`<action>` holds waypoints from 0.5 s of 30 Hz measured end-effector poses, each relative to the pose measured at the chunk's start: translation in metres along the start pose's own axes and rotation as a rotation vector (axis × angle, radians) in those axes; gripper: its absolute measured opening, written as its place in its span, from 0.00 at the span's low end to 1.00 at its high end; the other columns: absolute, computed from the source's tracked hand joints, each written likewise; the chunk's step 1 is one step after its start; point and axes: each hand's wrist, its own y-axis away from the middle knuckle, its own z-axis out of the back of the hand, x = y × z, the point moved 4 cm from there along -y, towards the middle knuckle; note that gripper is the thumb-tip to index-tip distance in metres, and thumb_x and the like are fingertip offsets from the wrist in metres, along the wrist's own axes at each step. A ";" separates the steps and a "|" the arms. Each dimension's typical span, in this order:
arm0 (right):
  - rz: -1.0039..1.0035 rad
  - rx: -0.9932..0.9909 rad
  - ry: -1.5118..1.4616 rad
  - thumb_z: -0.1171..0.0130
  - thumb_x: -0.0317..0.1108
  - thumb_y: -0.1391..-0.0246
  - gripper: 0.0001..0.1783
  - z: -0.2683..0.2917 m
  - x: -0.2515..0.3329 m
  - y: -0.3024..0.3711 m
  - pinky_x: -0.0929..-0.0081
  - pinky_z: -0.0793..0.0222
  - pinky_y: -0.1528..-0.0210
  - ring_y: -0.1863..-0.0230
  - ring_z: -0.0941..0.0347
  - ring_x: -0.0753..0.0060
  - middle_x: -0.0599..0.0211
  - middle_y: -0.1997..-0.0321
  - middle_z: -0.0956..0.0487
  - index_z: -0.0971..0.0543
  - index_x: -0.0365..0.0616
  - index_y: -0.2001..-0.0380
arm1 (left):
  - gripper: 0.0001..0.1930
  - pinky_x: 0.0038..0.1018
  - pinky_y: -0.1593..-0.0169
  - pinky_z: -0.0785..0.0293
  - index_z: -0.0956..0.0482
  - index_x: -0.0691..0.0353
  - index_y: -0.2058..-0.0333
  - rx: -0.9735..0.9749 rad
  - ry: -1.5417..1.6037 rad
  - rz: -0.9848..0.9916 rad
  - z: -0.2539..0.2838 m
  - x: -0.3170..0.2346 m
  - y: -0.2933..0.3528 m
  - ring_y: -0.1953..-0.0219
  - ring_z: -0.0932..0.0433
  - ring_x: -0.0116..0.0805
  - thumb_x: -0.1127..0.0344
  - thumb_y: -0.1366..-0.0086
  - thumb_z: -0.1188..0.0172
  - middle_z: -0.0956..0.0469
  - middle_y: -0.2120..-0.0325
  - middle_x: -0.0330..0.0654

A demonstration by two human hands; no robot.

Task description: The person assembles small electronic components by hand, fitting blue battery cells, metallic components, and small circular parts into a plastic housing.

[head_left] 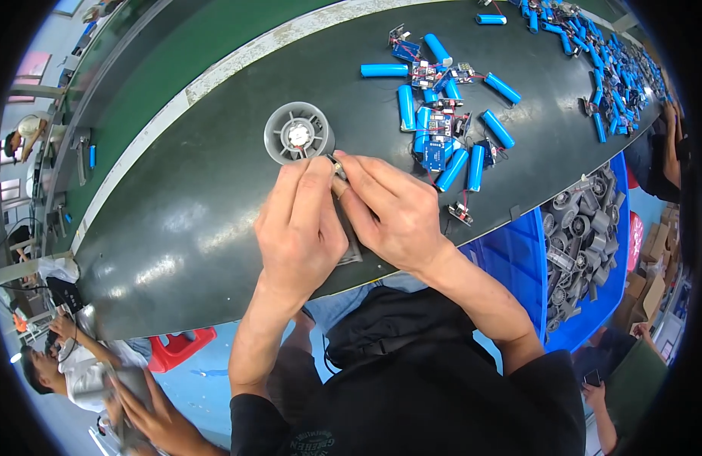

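Small metal part (338,169) pinched between both hands near worktop (183,228) front edge. Left hand (299,228) and right hand (389,209) closed on it. Grey fan housing (297,133) just behind fingertips. Blue battery cells (442,137) toward right end; blue bin (518,266) below edge.

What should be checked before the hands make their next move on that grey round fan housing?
1. Grey round plastic fan housing stands flat on the dark belt, open face up: ok.
2. Left hand and right hand pinch one small part between fingertips, beside the housing: ok.
3. What that part is: cannot tell, mostly hidden.
4. Blue cylindrical battery cells with small circuit boards lie apart from the housing: ok.
5. Blue plastic bin of grey housings at the right of the belt: ok.
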 end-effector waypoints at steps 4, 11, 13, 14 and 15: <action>0.022 -0.024 -0.015 0.36 0.21 0.50 0.16 0.000 -0.001 0.001 0.72 0.22 0.68 0.67 0.18 0.61 0.56 0.62 0.17 0.19 0.33 0.55 | 0.13 0.32 0.68 0.24 0.22 0.68 0.59 -0.011 0.053 0.032 0.002 0.001 0.002 0.71 0.21 0.44 0.85 0.44 0.42 0.22 0.66 0.48; 0.027 -0.028 -0.018 0.37 0.21 0.50 0.16 -0.001 0.002 -0.002 0.71 0.22 0.68 0.68 0.18 0.60 0.56 0.62 0.17 0.19 0.33 0.55 | 0.12 0.31 0.68 0.24 0.22 0.69 0.60 0.000 0.101 0.056 0.006 0.003 0.000 0.70 0.21 0.44 0.85 0.43 0.42 0.22 0.66 0.49; 0.015 -0.008 -0.010 0.37 0.21 0.50 0.16 -0.001 0.000 0.000 0.71 0.22 0.68 0.68 0.18 0.60 0.56 0.61 0.17 0.19 0.33 0.55 | 0.12 0.31 0.68 0.24 0.22 0.69 0.60 -0.004 0.102 0.054 0.002 0.005 0.002 0.70 0.21 0.44 0.86 0.44 0.42 0.22 0.66 0.49; 0.012 -0.007 -0.004 0.37 0.21 0.50 0.16 0.000 -0.001 0.002 0.71 0.22 0.68 0.68 0.18 0.60 0.56 0.61 0.17 0.19 0.33 0.55 | 0.13 0.31 0.68 0.24 0.22 0.69 0.60 -0.011 0.097 0.053 -0.001 0.005 0.003 0.70 0.21 0.44 0.86 0.44 0.42 0.22 0.66 0.49; 0.005 -0.001 0.001 0.37 0.21 0.50 0.16 0.001 0.000 0.001 0.71 0.22 0.67 0.68 0.18 0.60 0.56 0.61 0.17 0.19 0.33 0.55 | 0.13 0.31 0.68 0.24 0.22 0.69 0.60 -0.010 0.095 0.053 0.000 0.005 0.002 0.70 0.21 0.44 0.86 0.44 0.42 0.22 0.66 0.49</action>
